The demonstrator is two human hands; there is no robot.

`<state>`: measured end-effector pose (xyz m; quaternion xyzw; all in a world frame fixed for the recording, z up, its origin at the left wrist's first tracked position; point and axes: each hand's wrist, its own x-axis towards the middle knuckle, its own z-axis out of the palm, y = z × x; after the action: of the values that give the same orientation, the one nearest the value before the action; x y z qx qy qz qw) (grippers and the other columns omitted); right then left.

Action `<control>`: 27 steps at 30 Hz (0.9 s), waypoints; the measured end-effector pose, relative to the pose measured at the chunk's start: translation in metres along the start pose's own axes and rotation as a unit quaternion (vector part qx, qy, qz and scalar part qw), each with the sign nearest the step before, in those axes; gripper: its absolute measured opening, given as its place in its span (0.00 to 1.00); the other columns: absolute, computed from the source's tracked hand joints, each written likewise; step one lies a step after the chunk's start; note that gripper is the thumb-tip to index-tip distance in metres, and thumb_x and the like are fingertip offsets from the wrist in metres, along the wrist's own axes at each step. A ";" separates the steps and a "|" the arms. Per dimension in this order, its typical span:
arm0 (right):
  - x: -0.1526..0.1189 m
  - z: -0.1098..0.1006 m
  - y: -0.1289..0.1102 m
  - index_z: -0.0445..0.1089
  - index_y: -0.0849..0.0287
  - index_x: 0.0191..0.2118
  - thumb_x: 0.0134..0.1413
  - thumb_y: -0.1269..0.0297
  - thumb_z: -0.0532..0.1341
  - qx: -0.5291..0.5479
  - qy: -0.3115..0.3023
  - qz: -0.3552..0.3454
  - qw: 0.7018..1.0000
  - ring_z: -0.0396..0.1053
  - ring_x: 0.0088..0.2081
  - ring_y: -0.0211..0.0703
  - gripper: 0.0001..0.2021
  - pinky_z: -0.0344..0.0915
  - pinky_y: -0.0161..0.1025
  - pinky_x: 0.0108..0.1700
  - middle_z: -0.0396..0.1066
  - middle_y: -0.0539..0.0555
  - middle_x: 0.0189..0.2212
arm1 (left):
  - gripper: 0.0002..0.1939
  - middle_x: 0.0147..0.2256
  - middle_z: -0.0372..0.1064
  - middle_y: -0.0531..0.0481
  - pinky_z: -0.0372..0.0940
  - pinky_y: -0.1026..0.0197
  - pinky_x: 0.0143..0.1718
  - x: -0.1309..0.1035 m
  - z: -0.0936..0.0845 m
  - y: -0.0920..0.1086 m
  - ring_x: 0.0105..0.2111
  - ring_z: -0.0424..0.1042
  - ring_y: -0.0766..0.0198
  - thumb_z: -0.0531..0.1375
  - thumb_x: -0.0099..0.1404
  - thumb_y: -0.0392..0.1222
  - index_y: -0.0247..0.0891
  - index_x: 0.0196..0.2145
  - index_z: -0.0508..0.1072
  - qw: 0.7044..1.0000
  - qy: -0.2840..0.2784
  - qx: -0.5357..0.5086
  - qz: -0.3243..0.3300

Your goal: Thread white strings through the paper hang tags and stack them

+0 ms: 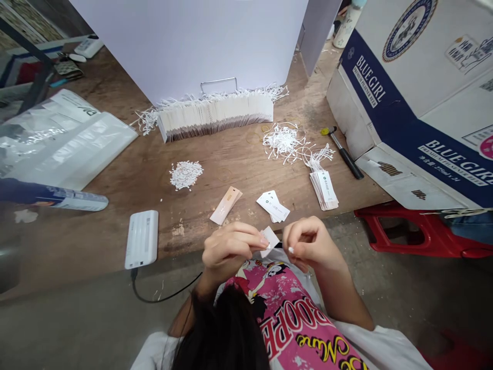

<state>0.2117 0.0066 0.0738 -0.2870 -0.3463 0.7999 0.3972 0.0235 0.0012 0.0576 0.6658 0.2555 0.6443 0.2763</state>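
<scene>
The left hand [233, 247] grips a small white rectangular card [271, 239] between thumb and fingers at the near edge of a brown wooden table [231, 159]; the right hand [314, 245], just beside it, pinches a tiny white piece [290, 250]. Beyond the hands lie fanned white printed paper tags [272, 205], tan rectangular cards [225, 206] and a tangled heap of white strings [283, 143].

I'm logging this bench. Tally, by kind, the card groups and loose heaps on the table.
Cards with strings: 2, long pale-card row, short white-card bundle
Cards without visible strings: 2, small tan-card pile, small white-card pile
Loose heaps: 2, small white bits, tangled white strings
Total: 6
</scene>
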 end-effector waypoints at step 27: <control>0.004 0.016 0.014 0.67 0.64 0.22 0.43 0.56 0.71 0.075 0.018 0.097 0.992 0.48 0.13 0.24 0.17 0.41 0.26 0.15 0.61 0.45 0.13 | 0.15 0.29 0.79 0.52 0.74 0.62 0.29 -0.005 0.007 -0.006 0.31 0.78 0.62 0.67 0.52 0.24 0.37 0.24 0.64 1.000 -0.009 0.004 0.004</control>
<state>0.1921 -0.0018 0.0719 -0.3028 -0.2487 0.8532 0.3442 0.0304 0.0015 0.0497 0.6741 0.2528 0.6381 0.2730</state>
